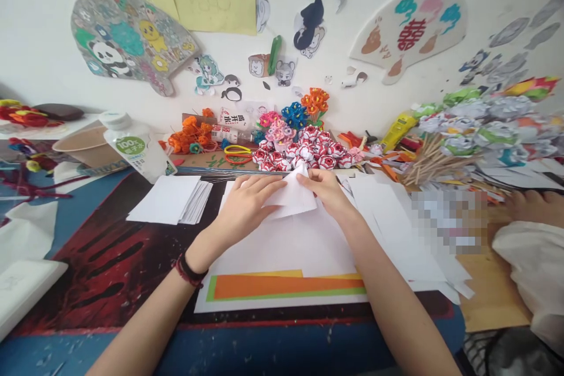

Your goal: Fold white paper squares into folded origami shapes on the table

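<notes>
Right hand (pixel 325 191): thumb and forefinger pinched on the top corner of the small white sheet (pixel 296 198)
Left hand (pixel 247 205): fingers close together over the sheet's left side; whether the thumb clamps it, I cannot tell
Small white sheet: between both hands' fingertips, above the large white paper (pixel 299 244); a slack left hold could skew its fold
Red-and-white flowers (pixel 308 150): just beyond the fingertips; a forward push might knock them
Paper stack (pixel 163 200): left of the left fingers; a wrist sweep could scatter it

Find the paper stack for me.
In the head view, the paper stack lies on the dark mat, to the left of the left hand and just in front of the white bottle.
</notes>
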